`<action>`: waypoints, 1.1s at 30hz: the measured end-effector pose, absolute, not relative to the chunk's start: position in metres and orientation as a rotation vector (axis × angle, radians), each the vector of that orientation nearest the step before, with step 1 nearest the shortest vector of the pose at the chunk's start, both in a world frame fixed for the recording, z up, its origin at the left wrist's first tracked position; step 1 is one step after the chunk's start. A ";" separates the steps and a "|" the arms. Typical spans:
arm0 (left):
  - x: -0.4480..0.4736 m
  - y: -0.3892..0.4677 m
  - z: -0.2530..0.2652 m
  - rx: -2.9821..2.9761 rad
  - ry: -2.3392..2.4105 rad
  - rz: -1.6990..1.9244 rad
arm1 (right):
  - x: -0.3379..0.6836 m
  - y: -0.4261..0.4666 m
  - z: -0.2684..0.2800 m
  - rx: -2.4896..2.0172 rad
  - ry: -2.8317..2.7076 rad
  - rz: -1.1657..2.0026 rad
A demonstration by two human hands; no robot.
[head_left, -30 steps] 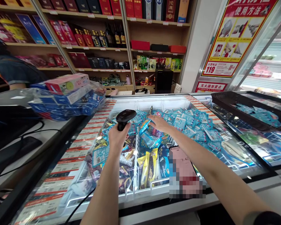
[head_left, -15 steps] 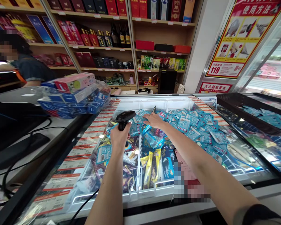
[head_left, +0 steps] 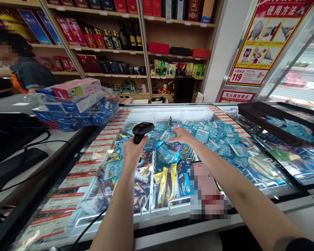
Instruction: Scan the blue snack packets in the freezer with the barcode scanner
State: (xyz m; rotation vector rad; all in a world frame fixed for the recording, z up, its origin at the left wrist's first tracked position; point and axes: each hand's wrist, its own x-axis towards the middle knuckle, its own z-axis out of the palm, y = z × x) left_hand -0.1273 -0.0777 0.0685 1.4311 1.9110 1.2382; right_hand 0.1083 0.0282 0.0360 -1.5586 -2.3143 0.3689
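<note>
My left hand (head_left: 134, 150) is wrapped round the handle of a black barcode scanner (head_left: 143, 128), above the left part of the freezer. My right hand (head_left: 182, 136) reaches over small blue packets (head_left: 202, 136), its fingers apart and just over or touching a packet; exact contact is unclear. Many such packets are spread across the freezer's contents and its right side. Below my hands, white wire baskets (head_left: 152, 184) hold wrapped ice creams, among them yellow wrappers (head_left: 161, 186). A phone (head_left: 202, 174) lies by my right forearm, its screen partly blurred.
At left, plastic-wrapped blue boxes (head_left: 75, 108) stand on the counter beside black cables. A person (head_left: 31, 73) is behind them. A dark tray (head_left: 251, 111) with more blue packets rests at right. Price labels (head_left: 94, 157) line the freezer glass. Shelves of boxes and bottles stand behind.
My right hand has shifted right and slightly nearer across the packets. More of the phone shows now. My left hand keeps the scanner in about the same place. The view has turned slightly.
</note>
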 end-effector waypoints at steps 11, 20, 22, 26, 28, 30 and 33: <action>-0.096 -0.080 0.068 1.460 1.644 1.135 | 0.183 -0.006 0.022 -1.345 -1.636 0.951; -0.073 -0.085 0.069 1.505 1.461 1.005 | 0.188 -0.008 0.008 -1.166 -1.554 1.056; -0.069 -0.087 0.069 1.506 1.429 0.984 | 0.189 -0.008 0.008 -1.175 -1.554 1.048; -0.060 -0.093 0.072 1.536 1.427 0.939 | 0.189 -0.010 0.010 -1.180 -1.555 1.056; -0.057 -0.095 0.073 1.544 1.443 0.934 | 0.189 -0.011 0.010 -1.189 -1.561 1.056; -0.055 -0.096 0.072 1.544 1.452 0.939 | 0.189 -0.012 0.010 -1.192 -1.570 1.052; -0.056 -0.094 0.068 1.557 1.455 0.959 | 0.190 -0.012 0.010 -1.160 -1.576 1.049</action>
